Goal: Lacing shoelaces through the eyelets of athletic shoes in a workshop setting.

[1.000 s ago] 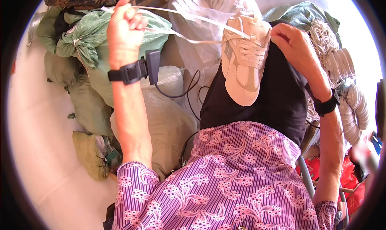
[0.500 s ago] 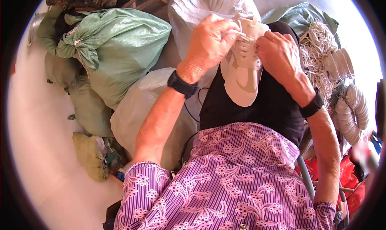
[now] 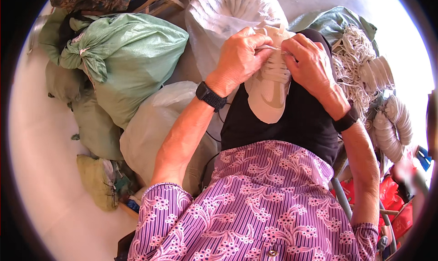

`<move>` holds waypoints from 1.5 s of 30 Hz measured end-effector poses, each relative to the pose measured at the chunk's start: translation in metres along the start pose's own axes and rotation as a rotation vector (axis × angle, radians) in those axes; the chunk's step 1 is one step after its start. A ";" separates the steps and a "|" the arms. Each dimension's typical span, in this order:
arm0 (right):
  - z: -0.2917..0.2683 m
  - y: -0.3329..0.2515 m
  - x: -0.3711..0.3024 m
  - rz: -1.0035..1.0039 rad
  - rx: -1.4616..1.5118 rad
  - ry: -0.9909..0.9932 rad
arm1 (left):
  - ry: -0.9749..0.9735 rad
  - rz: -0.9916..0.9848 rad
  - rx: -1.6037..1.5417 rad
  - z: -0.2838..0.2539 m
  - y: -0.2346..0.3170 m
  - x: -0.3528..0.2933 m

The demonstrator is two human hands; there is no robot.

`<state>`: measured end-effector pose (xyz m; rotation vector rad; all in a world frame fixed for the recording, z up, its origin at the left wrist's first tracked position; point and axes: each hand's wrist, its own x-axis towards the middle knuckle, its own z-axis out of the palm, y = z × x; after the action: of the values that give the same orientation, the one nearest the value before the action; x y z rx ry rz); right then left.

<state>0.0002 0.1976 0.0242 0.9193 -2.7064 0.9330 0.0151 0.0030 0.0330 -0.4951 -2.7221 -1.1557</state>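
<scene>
A beige sneaker rests on my black-clothed lap, its toe toward me and its pale lacing crossing the upper. My left hand is closed in a pinch on a white shoelace, drawn taut above the tongue. At the opposite row of eyelets, my right hand has its fingers bent and pinched together on the lace. Its fingertips partly cover that side of the shoe.
A large white plastic-lined sack stands beyond the shoe. Tied green sacks and a whitish bag lie to the left. On the right hang loose white laces and bundled laces, above red plastic bags.
My right hand has lifted its fingers from a closed fist into a pinch by the eyelets. The left hand has come slightly lower, with the lace still held. The whole view has shifted a little.
</scene>
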 end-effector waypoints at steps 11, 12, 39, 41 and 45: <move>0.003 0.001 0.000 -0.025 -0.085 0.032 | 0.024 0.020 0.152 0.007 0.014 -0.002; 0.002 0.001 0.000 -0.006 -0.069 0.018 | 0.023 0.020 0.153 0.008 0.016 -0.003; -0.006 0.009 0.001 0.146 0.218 -0.023 | -0.252 -0.376 -0.151 -0.009 -0.023 0.031; -0.006 0.008 -0.001 0.072 0.153 -0.026 | -0.275 -0.383 -0.107 -0.015 -0.020 0.029; -0.006 0.007 -0.007 -0.063 0.001 -0.006 | -0.327 -0.479 -0.323 -0.026 -0.005 0.027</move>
<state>0.0012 0.2095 0.0233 1.0026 -2.6650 0.9208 -0.0121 -0.0123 0.0548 -0.0581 -3.0444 -1.7913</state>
